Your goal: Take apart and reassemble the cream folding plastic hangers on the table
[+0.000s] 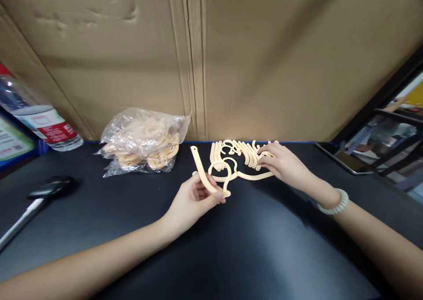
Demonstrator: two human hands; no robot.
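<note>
My left hand [194, 198] is closed on a cream plastic hanger piece [206, 176], pinching it near its hook end so that one arm sticks up and to the left. My right hand [280, 163] rests with curled fingers on a row of several cream plastic hangers [238, 152] lying on the black table [257, 247]; it presses the right end of the pile. A beaded bracelet [335, 203] sits on my right wrist.
A clear plastic bag [143, 141] of more cream hanger parts lies at the back left. A water bottle [39, 119] lies at far left, a black-headed tool [39, 194] near the left edge, a tablet [343, 159] at right. Cardboard [211, 57] walls the back.
</note>
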